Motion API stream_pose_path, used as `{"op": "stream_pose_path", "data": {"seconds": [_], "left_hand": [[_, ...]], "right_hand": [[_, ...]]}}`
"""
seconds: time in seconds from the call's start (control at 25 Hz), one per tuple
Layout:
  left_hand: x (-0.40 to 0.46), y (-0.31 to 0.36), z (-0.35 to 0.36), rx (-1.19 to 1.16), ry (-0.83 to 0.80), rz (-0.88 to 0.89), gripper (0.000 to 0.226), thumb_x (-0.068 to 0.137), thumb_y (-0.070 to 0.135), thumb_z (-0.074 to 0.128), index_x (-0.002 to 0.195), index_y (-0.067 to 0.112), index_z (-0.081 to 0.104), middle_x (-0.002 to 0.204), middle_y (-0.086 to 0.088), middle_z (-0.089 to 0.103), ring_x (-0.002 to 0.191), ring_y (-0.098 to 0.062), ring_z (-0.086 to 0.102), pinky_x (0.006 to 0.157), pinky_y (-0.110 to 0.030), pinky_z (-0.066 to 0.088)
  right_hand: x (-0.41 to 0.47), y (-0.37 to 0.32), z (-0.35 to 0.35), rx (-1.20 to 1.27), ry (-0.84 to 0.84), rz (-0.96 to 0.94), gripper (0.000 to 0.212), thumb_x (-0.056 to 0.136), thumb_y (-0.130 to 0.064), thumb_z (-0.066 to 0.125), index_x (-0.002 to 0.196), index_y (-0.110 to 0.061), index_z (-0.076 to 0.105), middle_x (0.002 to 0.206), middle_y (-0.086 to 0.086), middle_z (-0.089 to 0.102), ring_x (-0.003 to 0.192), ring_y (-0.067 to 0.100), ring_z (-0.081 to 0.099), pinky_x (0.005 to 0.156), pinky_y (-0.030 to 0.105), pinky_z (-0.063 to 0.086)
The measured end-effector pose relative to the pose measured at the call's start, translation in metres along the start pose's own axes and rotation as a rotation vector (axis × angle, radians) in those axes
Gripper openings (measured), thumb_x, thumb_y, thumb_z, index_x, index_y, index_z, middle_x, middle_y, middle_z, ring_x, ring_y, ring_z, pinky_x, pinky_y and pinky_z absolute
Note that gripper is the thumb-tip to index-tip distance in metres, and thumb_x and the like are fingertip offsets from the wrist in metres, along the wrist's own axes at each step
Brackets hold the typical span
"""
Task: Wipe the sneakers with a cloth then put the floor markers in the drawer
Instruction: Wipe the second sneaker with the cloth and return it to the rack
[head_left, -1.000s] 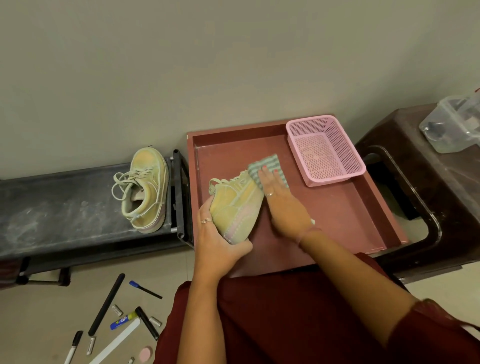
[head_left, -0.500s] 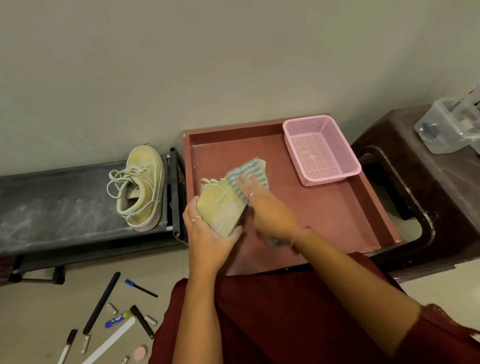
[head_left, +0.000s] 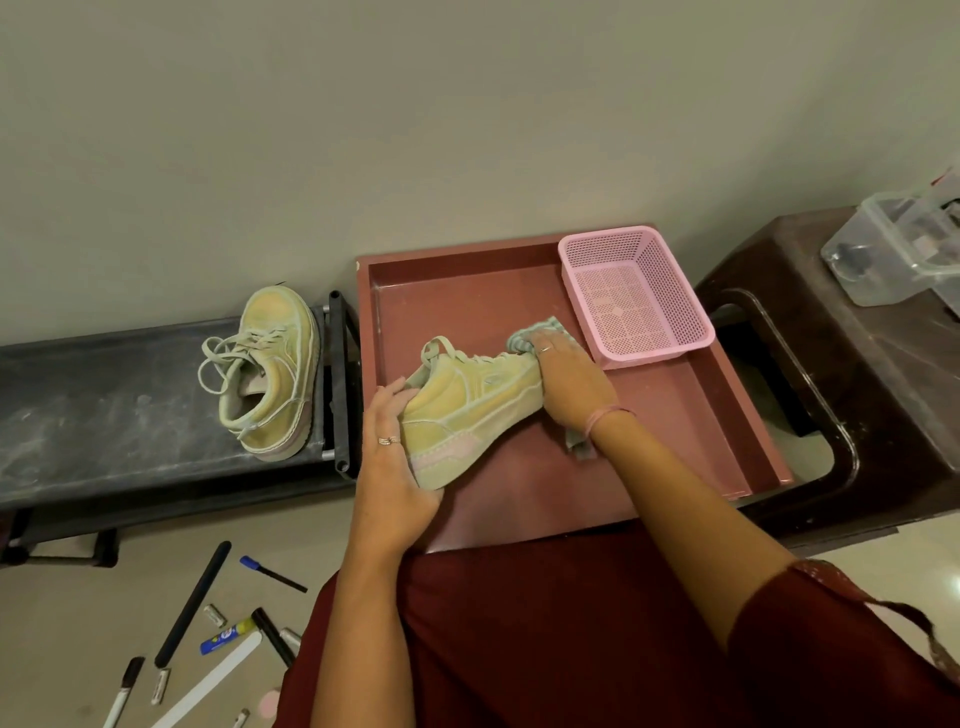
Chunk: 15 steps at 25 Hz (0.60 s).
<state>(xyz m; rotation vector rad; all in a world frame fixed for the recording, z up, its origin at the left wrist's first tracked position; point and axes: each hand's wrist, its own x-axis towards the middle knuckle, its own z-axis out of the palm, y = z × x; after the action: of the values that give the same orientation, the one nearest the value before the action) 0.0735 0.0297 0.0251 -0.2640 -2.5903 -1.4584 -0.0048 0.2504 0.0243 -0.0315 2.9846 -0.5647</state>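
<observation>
A pale yellow-green sneaker (head_left: 467, 410) lies on its side over the red-brown drawer (head_left: 691, 415). My left hand (head_left: 392, 467) grips its heel end. My right hand (head_left: 569, 387) presses a striped green cloth (head_left: 537, 332) round the toe end; a corner of the cloth hangs below my wrist. The second sneaker (head_left: 272, 371) stands on the dark bench (head_left: 104, 410) at the left. Several markers (head_left: 272, 572) and pens lie scattered on the floor at the lower left.
A pink mesh basket (head_left: 631, 296) sits in the drawer's far right corner. A dark brown stool (head_left: 852, 415) at the right carries a clear plastic box (head_left: 893, 254). A white strip (head_left: 208, 683) and a glue stick (head_left: 226, 635) lie among the floor items. The wall is close behind.
My right hand slid the cloth from the sneaker's laces out to its toe. My left hand turned the sneaker so its side faces up.
</observation>
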Motion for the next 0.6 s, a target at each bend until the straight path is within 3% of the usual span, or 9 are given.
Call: {"op": "stream_pose_path", "data": {"seconds": [0.16,0.24,0.36,0.44,0.6], "left_hand": [[0.000,-0.002,-0.001,-0.004,0.004,-0.003,0.086,0.063,-0.009,0.081,0.135,0.012,0.039,0.141,0.000,0.034,0.132,0.009,0.030,0.108,-0.009,0.025],[0.000,-0.003,-0.001,0.000,0.018,-0.043,0.091,0.061,-0.011,0.081,0.137,0.013,0.036,0.139,0.001,0.033,0.128,0.014,0.029,0.105,-0.006,0.025],[-0.001,-0.003,-0.001,-0.018,0.024,-0.075,0.093,0.056,-0.013,0.079,0.136,0.011,0.038,0.135,0.001,0.037,0.125,0.014,0.032,0.103,-0.005,0.027],[0.000,0.002,-0.002,-0.038,0.021,-0.045,0.091,0.055,-0.014,0.077,0.134,0.011,0.040,0.132,0.005,0.038,0.126,0.010,0.035,0.104,-0.008,0.028],[0.002,0.002,-0.001,-0.040,0.027,-0.012,0.088,0.059,-0.012,0.077,0.134,0.013,0.039,0.134,0.013,0.035,0.128,0.011,0.032,0.107,-0.010,0.027]], "right_hand": [[-0.053,-0.056,0.008,0.238,0.056,0.043,0.073,0.079,0.014,0.036,0.147,-0.011,0.027,0.155,0.005,0.023,0.144,0.021,0.017,0.118,0.029,0.014],[-0.088,-0.088,0.018,0.267,0.062,-0.131,0.076,0.078,0.016,0.034,0.149,-0.007,0.019,0.157,0.005,0.014,0.146,0.018,0.009,0.119,0.027,0.010],[-0.089,-0.069,0.035,0.029,0.187,-0.281,0.062,0.084,0.003,0.028,0.146,0.001,0.027,0.153,0.014,0.027,0.141,0.028,0.029,0.113,0.037,0.031],[-0.063,-0.038,0.030,-0.074,0.161,-0.149,0.061,0.085,0.004,0.027,0.146,-0.001,0.026,0.153,0.014,0.027,0.140,0.030,0.030,0.108,0.041,0.038],[-0.046,-0.042,0.011,0.139,0.026,0.116,0.085,0.075,0.018,0.033,0.150,-0.007,0.001,0.159,0.008,-0.004,0.147,0.026,-0.005,0.119,0.039,0.014]]}}
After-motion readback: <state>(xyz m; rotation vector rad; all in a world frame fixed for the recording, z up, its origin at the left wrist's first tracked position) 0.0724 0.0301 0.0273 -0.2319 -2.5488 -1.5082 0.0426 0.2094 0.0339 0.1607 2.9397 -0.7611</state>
